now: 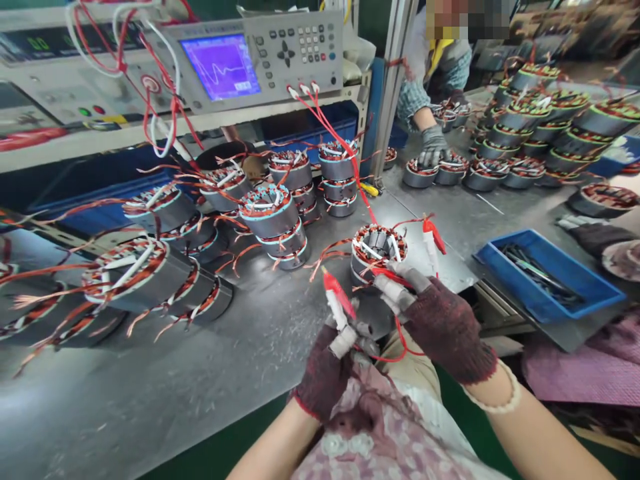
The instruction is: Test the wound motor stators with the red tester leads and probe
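Observation:
A motor stator [364, 268] with copper windings and white sleeves stands upright on the metal table, loose leads spreading to both sides. My left hand [336, 363], in a dark red glove with grey fingertips, is closed on a red alligator clip [337, 293] that points up and left, short of the stator. Close against the stator's near side, my right hand [437, 313] grips another red alligator clip [393, 275]; whether its jaws hold a lead is hidden. A third red clip [434, 237] with a white sleeve is by the stator's right-hand leads. Red cables run from the clips.
Stacked stators [277, 220] fill the table's left and back. A tester [250, 63] with a lit waveform screen sits on the shelf [280, 110]. To the right lies a blue tray [550, 273] of dark parts. A co-worker's gloved hand [433, 147] touches stators beyond the post.

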Tool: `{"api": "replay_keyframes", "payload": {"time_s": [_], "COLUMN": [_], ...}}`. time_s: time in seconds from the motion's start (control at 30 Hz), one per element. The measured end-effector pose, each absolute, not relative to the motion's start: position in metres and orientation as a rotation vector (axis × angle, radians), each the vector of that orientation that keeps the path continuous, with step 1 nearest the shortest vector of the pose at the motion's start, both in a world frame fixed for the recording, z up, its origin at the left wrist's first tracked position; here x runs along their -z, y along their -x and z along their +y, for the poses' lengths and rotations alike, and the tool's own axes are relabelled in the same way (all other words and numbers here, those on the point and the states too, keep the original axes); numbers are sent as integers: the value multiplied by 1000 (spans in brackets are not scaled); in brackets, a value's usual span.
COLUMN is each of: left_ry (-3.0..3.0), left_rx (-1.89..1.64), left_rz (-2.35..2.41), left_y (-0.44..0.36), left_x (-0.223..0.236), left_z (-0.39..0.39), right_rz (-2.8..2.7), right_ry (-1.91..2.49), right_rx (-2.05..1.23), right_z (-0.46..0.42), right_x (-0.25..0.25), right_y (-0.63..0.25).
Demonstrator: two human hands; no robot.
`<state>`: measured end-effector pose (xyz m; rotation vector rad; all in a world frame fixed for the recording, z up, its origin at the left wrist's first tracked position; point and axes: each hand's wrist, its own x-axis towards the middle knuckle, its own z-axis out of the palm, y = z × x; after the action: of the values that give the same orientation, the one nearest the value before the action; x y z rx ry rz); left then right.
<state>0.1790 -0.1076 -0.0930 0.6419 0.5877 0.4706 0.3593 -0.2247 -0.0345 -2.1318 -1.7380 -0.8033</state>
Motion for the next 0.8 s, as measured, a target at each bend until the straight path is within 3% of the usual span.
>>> {"api": "replay_keyframes", "payload": {"time_s": [0.37,0.8], "left_ry": [-647,-648], "left_rx": [-477,-492], "left_rz": [518,365], "left_y": [-190,-191], "left_x": [79,83], "left_z": [-114,-118], "right_rz": [-1753,-1792], "right_ry": [2104,2012], "right_rx": [872,914], "right_z": [-223,-227], "right_x": [37,76], "right_y": [-357,-369]}}
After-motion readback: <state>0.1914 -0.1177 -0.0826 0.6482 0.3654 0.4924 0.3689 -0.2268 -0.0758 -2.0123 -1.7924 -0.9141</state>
